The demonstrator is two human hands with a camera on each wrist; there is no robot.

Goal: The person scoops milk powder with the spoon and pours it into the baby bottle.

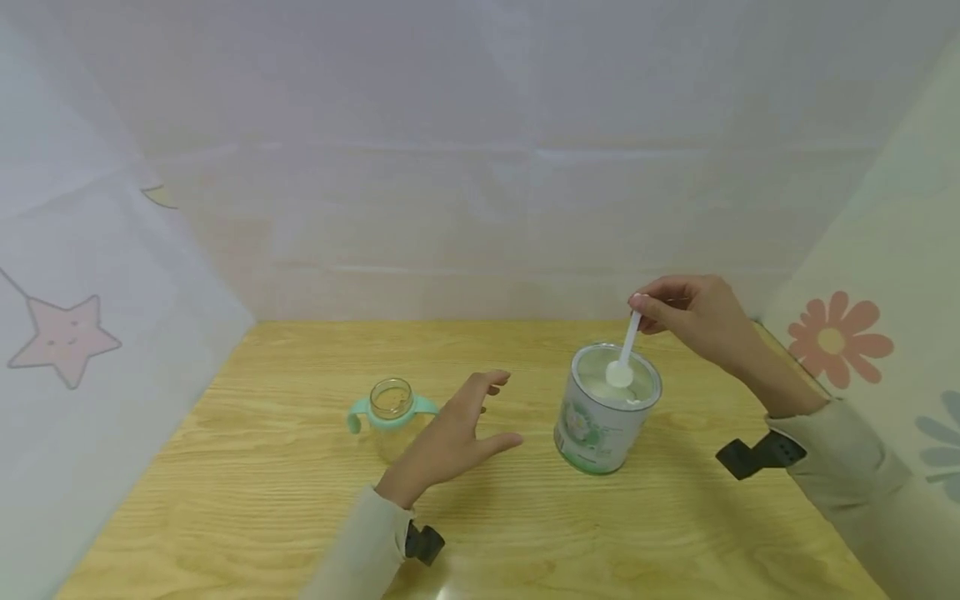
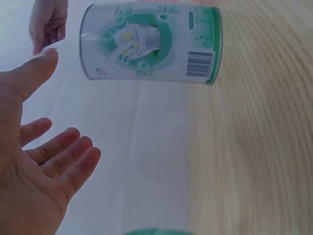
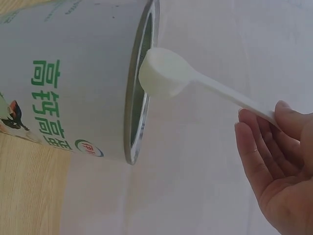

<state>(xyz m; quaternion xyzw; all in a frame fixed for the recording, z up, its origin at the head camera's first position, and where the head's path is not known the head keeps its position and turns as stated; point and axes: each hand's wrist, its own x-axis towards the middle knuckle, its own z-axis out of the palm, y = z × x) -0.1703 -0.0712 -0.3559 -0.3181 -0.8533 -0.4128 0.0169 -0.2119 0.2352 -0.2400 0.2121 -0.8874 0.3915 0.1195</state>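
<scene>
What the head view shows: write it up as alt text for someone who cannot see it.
A person's right hand holds a white scoop at the mouth of an open can. The left hand, holding nothing, partly covers a two-handled bottle on the wooden table.

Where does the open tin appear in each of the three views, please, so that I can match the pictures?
Head: the tin stands right of centre, upright on the table.
Left wrist: the tin is at top centre, turned sideways in the picture.
Right wrist: the tin fills the upper left, its mouth facing right.
Shared landmark: the right hand, at right in head, top left in left wrist, right edge in right wrist.
</scene>
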